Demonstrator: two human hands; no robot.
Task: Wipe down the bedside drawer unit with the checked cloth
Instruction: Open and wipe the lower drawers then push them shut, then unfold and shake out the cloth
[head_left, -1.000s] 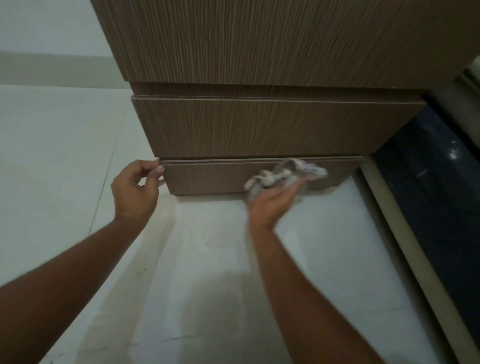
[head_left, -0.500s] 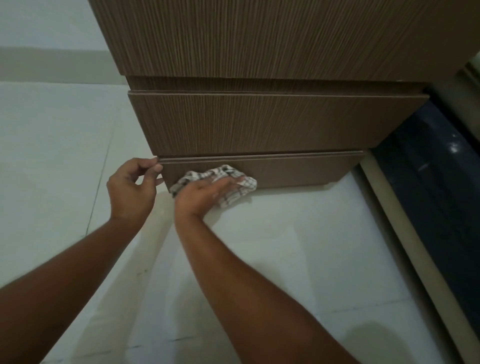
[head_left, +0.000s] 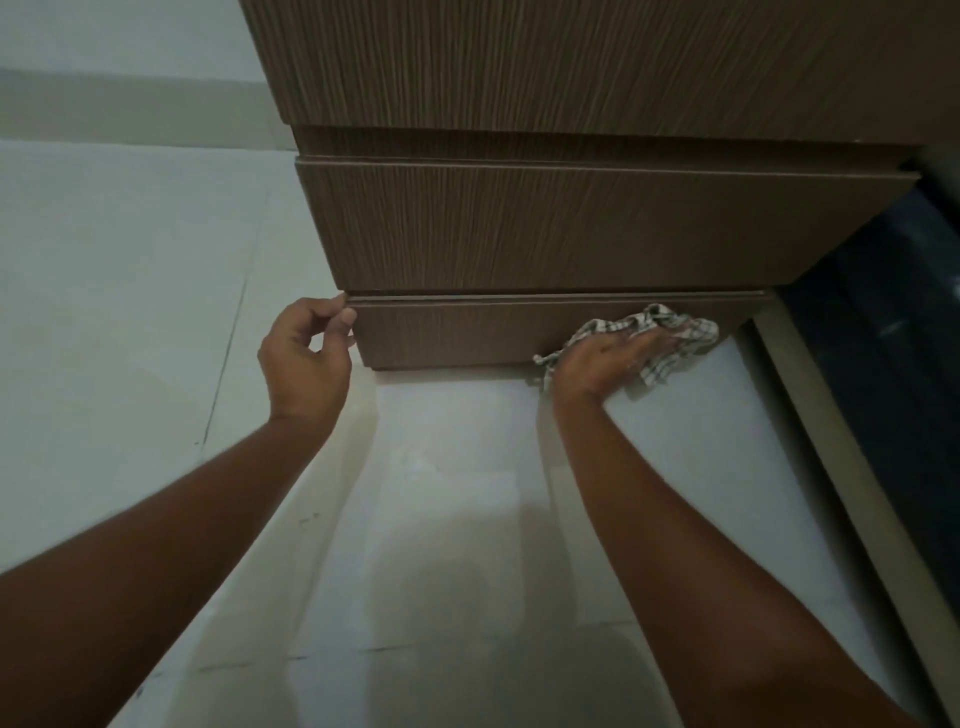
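Observation:
The brown wood-grain bedside drawer unit (head_left: 571, 228) fills the upper middle of the view, and its lowest drawer front (head_left: 457, 332) sits just above the floor. My right hand (head_left: 608, 358) presses the crumpled checked cloth (head_left: 680, 338) flat against the right end of that lowest drawer front, fingers stretched over the cloth. My left hand (head_left: 306, 358) holds the drawer's top left corner, thumb and fingertips pinching its edge.
Pale floor tiles (head_left: 441, 493) spread below and to the left of the unit. A dark bed side with a beige frame rail (head_left: 852, 467) runs along the right. A light wall with a grey skirting band (head_left: 130, 109) is at the back left.
My right hand has swept the cloth from the left part of the lowest drawer front to its right end. My left hand has stayed at the drawer's left corner.

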